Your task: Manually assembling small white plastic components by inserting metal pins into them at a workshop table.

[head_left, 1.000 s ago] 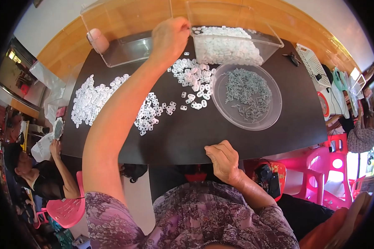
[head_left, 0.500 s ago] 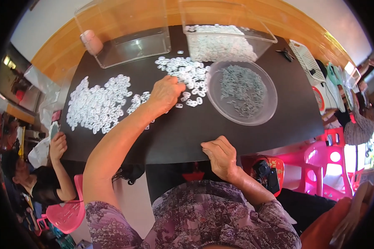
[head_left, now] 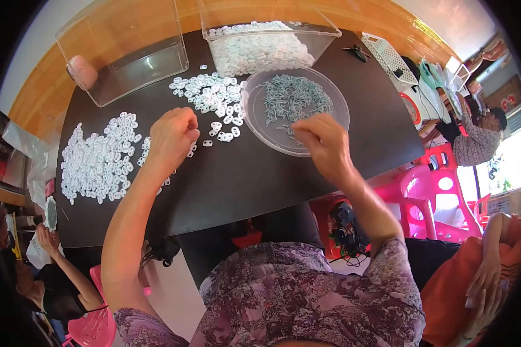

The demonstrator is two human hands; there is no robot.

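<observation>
You're holding your left hand (head_left: 173, 137) and right hand (head_left: 325, 140) curled, contents unclear, apparently picking pegs (head_left: 298, 97) beyond the latter, likely needing precision.

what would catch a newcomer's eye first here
Probably the small white two-holed pieces, heaped across the dark tabletop at left. Next, the round clear tray of grey-green pegs right of centre, the right hand over its near side.
</observation>
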